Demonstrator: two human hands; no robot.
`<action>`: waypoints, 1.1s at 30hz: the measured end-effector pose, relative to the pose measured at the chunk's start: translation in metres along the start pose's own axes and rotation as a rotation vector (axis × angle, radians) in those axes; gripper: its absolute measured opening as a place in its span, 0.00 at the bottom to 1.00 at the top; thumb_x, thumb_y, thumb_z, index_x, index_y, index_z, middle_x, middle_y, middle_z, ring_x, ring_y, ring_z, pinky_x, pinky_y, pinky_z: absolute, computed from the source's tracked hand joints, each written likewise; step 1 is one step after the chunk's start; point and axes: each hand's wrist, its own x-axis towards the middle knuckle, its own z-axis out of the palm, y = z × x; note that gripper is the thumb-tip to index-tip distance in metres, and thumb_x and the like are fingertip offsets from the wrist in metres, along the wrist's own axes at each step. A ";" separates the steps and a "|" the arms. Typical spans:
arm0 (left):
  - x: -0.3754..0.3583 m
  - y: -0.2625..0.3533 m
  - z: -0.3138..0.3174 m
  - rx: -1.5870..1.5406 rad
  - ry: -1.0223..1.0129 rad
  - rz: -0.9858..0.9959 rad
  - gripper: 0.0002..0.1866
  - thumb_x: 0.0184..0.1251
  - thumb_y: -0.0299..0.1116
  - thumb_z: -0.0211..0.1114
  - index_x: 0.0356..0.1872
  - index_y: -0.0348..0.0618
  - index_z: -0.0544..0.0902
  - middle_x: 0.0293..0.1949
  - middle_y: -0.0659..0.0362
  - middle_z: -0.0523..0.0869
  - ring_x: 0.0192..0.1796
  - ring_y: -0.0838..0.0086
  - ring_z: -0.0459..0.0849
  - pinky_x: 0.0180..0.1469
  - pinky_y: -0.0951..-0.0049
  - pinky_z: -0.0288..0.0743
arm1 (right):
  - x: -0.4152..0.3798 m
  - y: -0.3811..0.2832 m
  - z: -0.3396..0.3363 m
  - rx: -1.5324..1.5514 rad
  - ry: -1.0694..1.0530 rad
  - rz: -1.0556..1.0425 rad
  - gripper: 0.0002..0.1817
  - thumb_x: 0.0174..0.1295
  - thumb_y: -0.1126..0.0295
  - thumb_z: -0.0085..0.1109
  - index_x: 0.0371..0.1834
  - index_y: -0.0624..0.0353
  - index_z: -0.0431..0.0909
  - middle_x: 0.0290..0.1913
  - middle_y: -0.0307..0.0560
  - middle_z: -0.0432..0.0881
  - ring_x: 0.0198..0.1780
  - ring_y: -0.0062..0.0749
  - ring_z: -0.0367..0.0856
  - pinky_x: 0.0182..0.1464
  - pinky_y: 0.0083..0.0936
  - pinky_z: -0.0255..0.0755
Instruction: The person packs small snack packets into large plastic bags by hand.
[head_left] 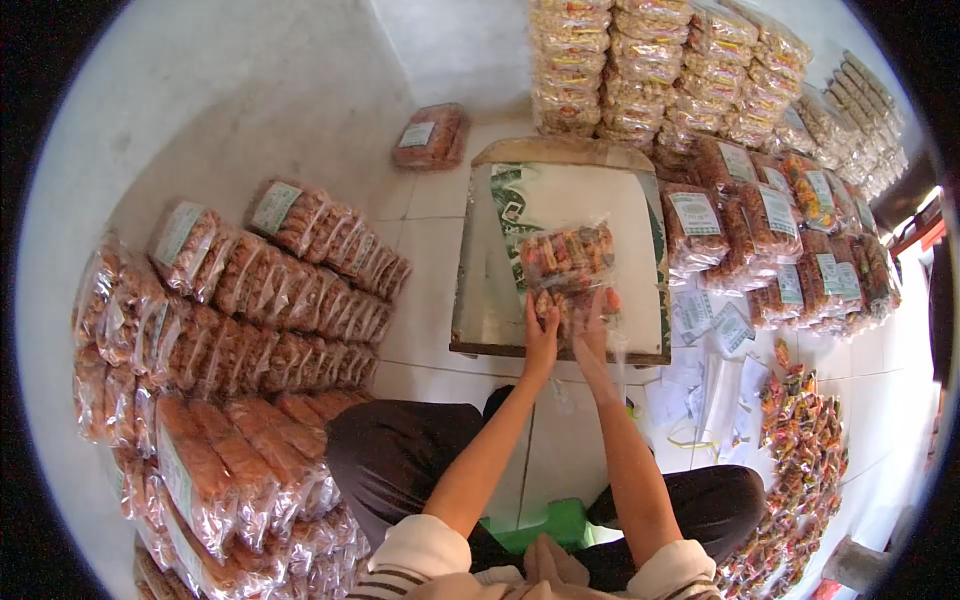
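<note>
A clear plastic bag (pixel 568 252) with several colourful wrapped snacks in it lies on the low board-topped table (pixel 600 190) in front of me. My left hand (pixel 542 325) is curled round the lower left part of the bag's contents. On the lower right side, my right hand (pixel 592 325) is against the same bag, partly behind its clear plastic, with its fingers pointing up the table. Loose clear plastic hangs from the bag past my right wrist. Green print shows on the board's left side.
Stacked packs of brown snacks (pixel 270 330) fill the left. Tall stacks of yellowish packs (pixel 655 70) stand behind, with more labelled packs (pixel 740 215) at the right. Paper labels (pixel 690 395) and a heap of wrapped pieces (pixel 800 470) lie at right. A green stool (pixel 555 525) is between my legs.
</note>
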 end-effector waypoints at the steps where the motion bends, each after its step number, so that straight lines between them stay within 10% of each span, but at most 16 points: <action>1: 0.002 0.001 -0.001 -0.010 -0.010 0.004 0.40 0.63 0.54 0.51 0.67 0.42 0.44 0.67 0.50 0.49 0.68 0.63 0.51 0.65 0.68 0.48 | 0.006 0.001 0.003 0.003 -0.002 -0.002 0.31 0.62 0.67 0.40 0.67 0.62 0.42 0.61 0.63 0.61 0.60 0.51 0.63 0.59 0.32 0.59; 9: 0.005 -0.005 -0.001 -0.209 -0.039 0.026 0.45 0.58 0.49 0.59 0.67 0.43 0.42 0.67 0.51 0.49 0.68 0.63 0.50 0.65 0.66 0.48 | 0.009 0.013 0.015 0.001 -0.009 -0.103 0.24 0.62 0.66 0.42 0.61 0.64 0.60 0.60 0.61 0.63 0.62 0.48 0.61 0.63 0.30 0.54; 19: 0.013 0.005 -0.008 0.216 0.105 0.260 0.42 0.58 0.45 0.60 0.68 0.54 0.43 0.66 0.49 0.52 0.66 0.56 0.52 0.64 0.60 0.49 | -0.020 -0.012 0.021 0.188 0.124 -0.088 0.25 0.61 0.63 0.45 0.61 0.59 0.59 0.58 0.56 0.64 0.61 0.48 0.60 0.63 0.33 0.53; 22: 0.011 0.006 -0.007 0.190 0.132 0.239 0.41 0.57 0.42 0.62 0.67 0.47 0.48 0.66 0.49 0.53 0.67 0.58 0.53 0.65 0.63 0.48 | -0.026 -0.008 0.013 -0.009 0.117 -0.121 0.25 0.59 0.64 0.47 0.60 0.59 0.60 0.58 0.55 0.63 0.60 0.48 0.60 0.62 0.33 0.53; 24: 0.010 0.008 -0.006 0.193 0.138 0.236 0.41 0.57 0.42 0.62 0.67 0.47 0.48 0.66 0.49 0.53 0.67 0.59 0.53 0.65 0.63 0.48 | -0.026 -0.003 0.006 -0.708 0.225 -0.462 0.27 0.58 0.64 0.49 0.62 0.59 0.58 0.59 0.56 0.62 0.61 0.48 0.58 0.62 0.32 0.53; 28: 0.010 0.007 -0.006 0.206 0.151 0.260 0.40 0.58 0.42 0.61 0.67 0.47 0.49 0.66 0.50 0.54 0.67 0.59 0.54 0.65 0.63 0.48 | -0.012 -0.004 0.006 -0.266 0.212 -0.382 0.31 0.57 0.63 0.50 0.64 0.59 0.54 0.61 0.60 0.60 0.63 0.48 0.56 0.62 0.32 0.51; 33: 0.015 0.002 -0.008 0.201 0.116 0.237 0.40 0.58 0.46 0.60 0.67 0.55 0.46 0.65 0.49 0.53 0.66 0.56 0.53 0.64 0.58 0.49 | -0.014 -0.031 -0.009 -0.469 0.128 -0.222 0.35 0.55 0.66 0.52 0.65 0.59 0.50 0.62 0.68 0.56 0.57 0.53 0.64 0.55 0.35 0.62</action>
